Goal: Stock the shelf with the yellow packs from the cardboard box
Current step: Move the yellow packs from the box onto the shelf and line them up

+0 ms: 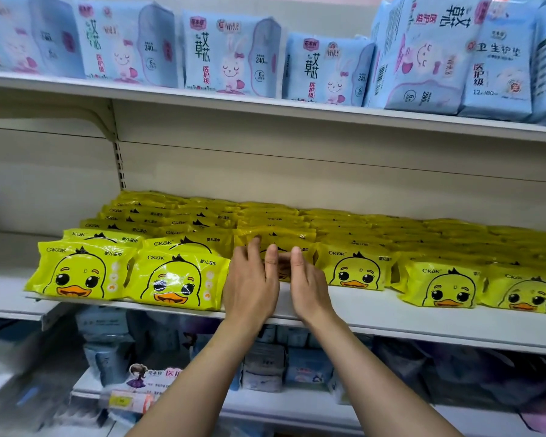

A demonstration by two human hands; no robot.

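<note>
Left hand (pixel 249 279), right hand (pixel 308 287): fingers straight, slightly apart, resting on front pack (pixel 278 247), column 3. Shelf (pixel 391 320): 6 pack columns stocked, nearly full. Box unseen.

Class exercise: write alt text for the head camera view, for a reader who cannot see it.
Two bare hands, left hand and right hand, reach side by side to a yellow pack amid rows of yellow duck packs on a white shelf. Blue packs line the shelf above.
</note>
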